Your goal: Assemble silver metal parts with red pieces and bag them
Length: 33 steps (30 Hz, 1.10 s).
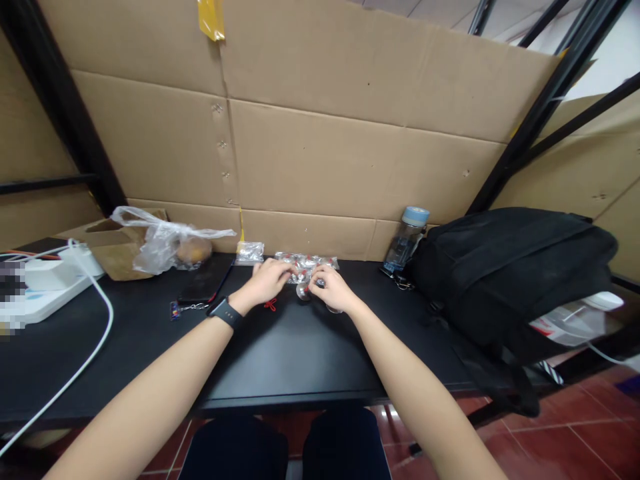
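Observation:
Near the back of the black desk, clear plastic packets with small red parts lie in front of both hands. My left hand, with a dark watch on its wrist, reaches to their left side. Its fingers are bent together at the tips, and whatever they pinch is too small to make out. My right hand is closed in a pinch at the packets' near right side, its content hidden. Just left of its fingers is a small round clear piece. A red knotted cord rests below my left hand.
Left of the hands are a small clear packet, a dark phone-like object with a keychain, a tied plastic bag and a power strip. To the right stand a blue-capped bottle and a black backpack. Cardboard walls the back.

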Each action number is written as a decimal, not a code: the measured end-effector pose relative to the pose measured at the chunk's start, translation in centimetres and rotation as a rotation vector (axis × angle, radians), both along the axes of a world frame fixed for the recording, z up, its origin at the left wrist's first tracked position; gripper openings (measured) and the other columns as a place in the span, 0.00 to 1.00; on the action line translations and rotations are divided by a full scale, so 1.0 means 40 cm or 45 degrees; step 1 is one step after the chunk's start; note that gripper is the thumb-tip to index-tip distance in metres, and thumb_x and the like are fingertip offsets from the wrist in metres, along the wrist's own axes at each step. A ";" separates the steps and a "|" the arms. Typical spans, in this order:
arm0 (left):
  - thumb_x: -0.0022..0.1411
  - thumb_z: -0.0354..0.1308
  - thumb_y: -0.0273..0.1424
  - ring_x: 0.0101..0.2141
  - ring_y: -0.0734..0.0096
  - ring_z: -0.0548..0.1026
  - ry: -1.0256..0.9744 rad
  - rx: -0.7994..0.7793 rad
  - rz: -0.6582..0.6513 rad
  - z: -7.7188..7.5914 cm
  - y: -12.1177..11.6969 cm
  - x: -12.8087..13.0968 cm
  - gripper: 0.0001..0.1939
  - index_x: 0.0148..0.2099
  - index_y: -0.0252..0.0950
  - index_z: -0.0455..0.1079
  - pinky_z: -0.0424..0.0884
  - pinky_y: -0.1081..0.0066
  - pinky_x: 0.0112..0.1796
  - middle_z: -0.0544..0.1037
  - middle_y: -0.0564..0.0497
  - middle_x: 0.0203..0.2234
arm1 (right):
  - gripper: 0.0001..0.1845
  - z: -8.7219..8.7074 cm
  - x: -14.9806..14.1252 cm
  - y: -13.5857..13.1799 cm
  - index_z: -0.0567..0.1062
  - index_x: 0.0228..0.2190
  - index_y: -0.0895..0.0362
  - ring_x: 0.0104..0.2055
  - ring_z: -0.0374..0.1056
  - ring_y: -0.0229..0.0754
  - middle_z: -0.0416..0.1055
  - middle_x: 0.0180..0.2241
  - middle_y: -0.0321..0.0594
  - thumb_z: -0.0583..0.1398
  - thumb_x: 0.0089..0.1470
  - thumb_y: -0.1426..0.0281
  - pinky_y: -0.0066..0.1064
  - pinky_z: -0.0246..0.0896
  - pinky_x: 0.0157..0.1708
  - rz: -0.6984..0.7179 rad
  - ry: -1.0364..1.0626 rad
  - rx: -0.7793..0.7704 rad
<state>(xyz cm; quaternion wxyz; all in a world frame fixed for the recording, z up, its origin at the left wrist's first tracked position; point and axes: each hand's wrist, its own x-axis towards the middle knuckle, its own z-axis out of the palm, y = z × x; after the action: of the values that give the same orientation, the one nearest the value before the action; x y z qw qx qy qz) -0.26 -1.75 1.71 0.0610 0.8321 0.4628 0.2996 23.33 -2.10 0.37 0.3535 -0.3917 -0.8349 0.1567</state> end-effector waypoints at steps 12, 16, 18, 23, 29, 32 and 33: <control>0.50 0.66 0.34 0.30 0.65 0.78 0.444 -0.380 -0.039 0.020 0.019 -0.094 0.01 0.28 0.45 0.79 0.64 0.70 0.38 0.82 0.54 0.26 | 0.31 0.063 0.126 -0.004 0.80 0.39 0.54 0.37 0.69 0.44 0.74 0.39 0.39 0.78 0.29 0.62 0.31 0.63 0.36 0.042 -0.499 -0.350; 0.51 0.64 0.31 0.30 0.65 0.77 0.405 -0.343 -0.078 0.010 0.016 -0.082 0.02 0.27 0.44 0.77 0.64 0.69 0.39 0.82 0.54 0.26 | 0.22 0.066 0.141 -0.004 0.81 0.34 0.54 0.30 0.70 0.40 0.76 0.32 0.35 0.76 0.32 0.66 0.28 0.62 0.30 0.040 -0.551 -0.522; 0.52 0.64 0.32 0.30 0.65 0.77 0.339 -0.308 -0.098 0.007 0.018 -0.080 0.02 0.28 0.44 0.76 0.65 0.69 0.40 0.82 0.54 0.26 | 0.19 0.064 0.137 -0.006 0.82 0.32 0.53 0.30 0.71 0.40 0.77 0.31 0.35 0.75 0.31 0.68 0.28 0.62 0.30 0.032 -0.517 -0.495; 0.59 0.62 0.35 0.32 0.63 0.78 0.142 -0.147 -0.133 0.010 0.016 -0.063 0.04 0.33 0.42 0.75 0.66 0.68 0.43 0.81 0.53 0.28 | 0.20 0.071 0.126 -0.013 0.81 0.33 0.53 0.29 0.71 0.38 0.77 0.31 0.34 0.73 0.32 0.70 0.26 0.61 0.29 0.003 -0.395 -0.427; 0.67 0.56 0.38 0.39 0.61 0.79 -0.095 -0.066 -0.209 0.015 -0.008 -0.001 0.09 0.41 0.41 0.75 0.68 0.67 0.43 0.82 0.51 0.36 | 0.31 0.086 0.089 -0.030 0.76 0.48 0.51 0.29 0.69 0.37 0.75 0.37 0.35 0.72 0.39 0.67 0.29 0.65 0.32 0.033 0.031 -0.243; 0.69 0.54 0.39 0.44 0.63 0.77 -0.273 -0.041 -0.245 0.001 -0.013 0.031 0.11 0.43 0.41 0.75 0.69 0.65 0.48 0.80 0.49 0.42 | 0.33 0.083 0.044 -0.045 0.72 0.50 0.51 0.34 0.71 0.40 0.75 0.40 0.39 0.72 0.41 0.64 0.31 0.67 0.34 0.088 0.342 -0.184; 0.69 0.55 0.39 0.46 0.63 0.76 -0.321 -0.026 -0.260 -0.006 -0.013 0.040 0.11 0.43 0.40 0.75 0.68 0.64 0.51 0.79 0.48 0.44 | 0.33 0.081 0.029 -0.049 0.72 0.50 0.51 0.36 0.71 0.41 0.74 0.42 0.40 0.72 0.42 0.63 0.31 0.68 0.35 0.113 0.429 -0.193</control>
<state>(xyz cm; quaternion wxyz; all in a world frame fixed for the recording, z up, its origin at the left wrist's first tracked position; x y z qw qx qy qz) 1.33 -2.27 1.46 0.1571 0.8299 0.3676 0.3891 24.50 -4.08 3.60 0.4503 -0.3481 -0.7663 0.2981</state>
